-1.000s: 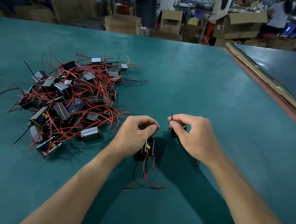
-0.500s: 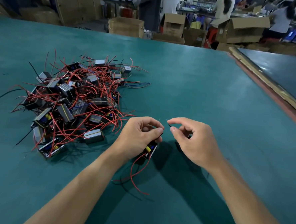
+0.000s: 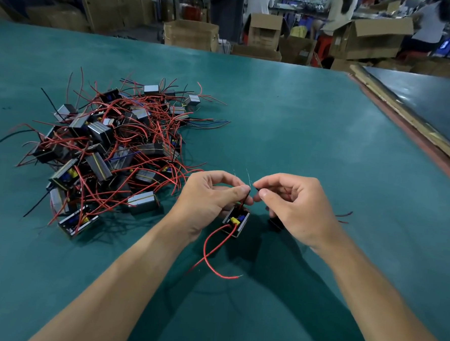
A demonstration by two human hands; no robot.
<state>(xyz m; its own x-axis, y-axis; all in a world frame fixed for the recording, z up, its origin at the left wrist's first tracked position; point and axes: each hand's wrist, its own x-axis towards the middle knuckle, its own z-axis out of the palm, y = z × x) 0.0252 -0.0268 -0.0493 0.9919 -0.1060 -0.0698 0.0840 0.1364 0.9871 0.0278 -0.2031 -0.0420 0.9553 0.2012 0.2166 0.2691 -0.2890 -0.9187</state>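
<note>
A small transformer [image 3: 236, 221] with a yellow and blue part hangs just above the green table [image 3: 299, 138], dangling by its leads. My left hand [image 3: 211, 196] pinches those leads between thumb and forefinger. A red wire [image 3: 208, 251] loops down from it onto the table. My right hand [image 3: 293, 203] pinches a black lead end [image 3: 257, 188] right beside the left fingertips. A second dark transformer [image 3: 276, 223] lies mostly hidden under my right hand, with red wire ends [image 3: 343, 214] sticking out to its right.
A heap of several similar transformers [image 3: 109, 147] with tangled red and black wires lies on the table's left. A raised board edge [image 3: 411, 123] runs along the right. Cardboard boxes [image 3: 191, 35] and people stand beyond the far edge.
Both hands have risen slightly and the fingertips came together. The transformer under my left hand lifted and tilted, and its red wire swung to a new loop on the table.
</note>
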